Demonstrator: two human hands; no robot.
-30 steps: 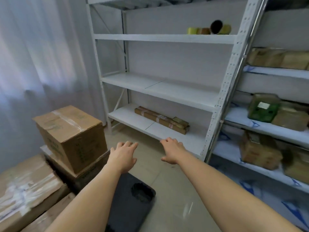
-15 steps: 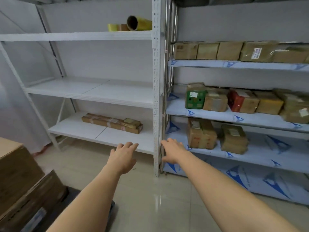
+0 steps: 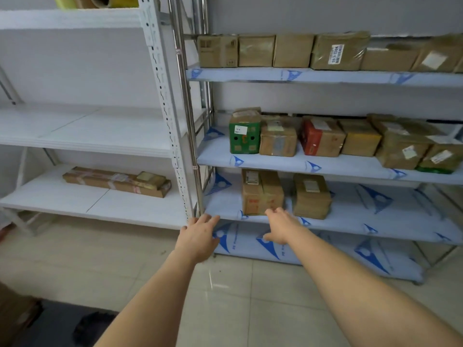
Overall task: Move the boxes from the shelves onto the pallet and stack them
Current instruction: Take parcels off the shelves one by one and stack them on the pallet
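Both my arms stretch toward the metal shelf unit on the right. My left hand is open, fingers apart, in front of the shelf post. My right hand is open too, its fingertips just below a brown cardboard box on the low shelf, holding nothing. A second brown box stands right of it. Higher shelves carry a green box, a red-sided box and several brown boxes. The black pallet shows at the bottom left corner.
A white shelf unit on the left holds one long flat carton on its low shelf and tape rolls at the top. Its upright post stands between the two units. Tiled floor lies beneath my arms.
My view has swung right, away from the stacked boxes on the pallet, toward the filled metal shelves. Both open hands have come closer to the low shelf's boxes.
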